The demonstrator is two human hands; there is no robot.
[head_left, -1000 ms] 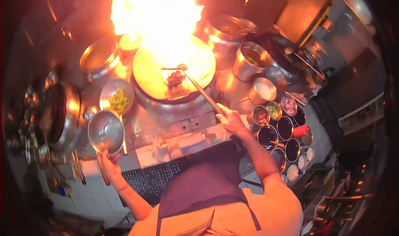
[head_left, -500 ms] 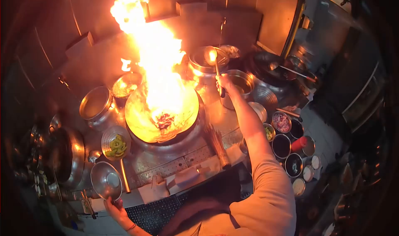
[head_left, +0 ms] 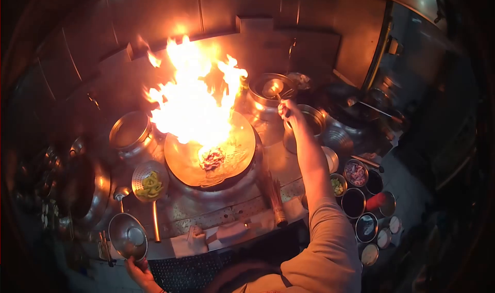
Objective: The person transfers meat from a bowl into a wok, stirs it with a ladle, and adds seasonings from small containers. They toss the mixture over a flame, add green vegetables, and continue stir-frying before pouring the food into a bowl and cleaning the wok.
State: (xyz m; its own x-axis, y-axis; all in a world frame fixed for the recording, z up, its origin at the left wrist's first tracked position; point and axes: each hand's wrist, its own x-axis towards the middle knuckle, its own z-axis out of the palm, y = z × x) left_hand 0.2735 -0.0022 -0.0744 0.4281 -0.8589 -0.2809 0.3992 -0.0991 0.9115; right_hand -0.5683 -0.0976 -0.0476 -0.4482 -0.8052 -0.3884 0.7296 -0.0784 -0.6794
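Note:
My right hand is closed round the handle of a ladle, whose bowl is over a metal pot behind the stove top. My left hand grips the lower rim of a metal bowl at the lower left. Large flames rise from the big wok, and dark food lies in it. Left of the wok, a perforated strainer holds green vegetable pieces.
Several containers of ingredients stand right of my right arm. A bamboo brush lies before the wok. Another pot is at the left, and a dark wok with a second ladle is at the right.
The flames are lower and no longer reach the top of the view. The view has shifted, so most things sit further right and lower. The ladle's bowl is now closer to the pot's middle.

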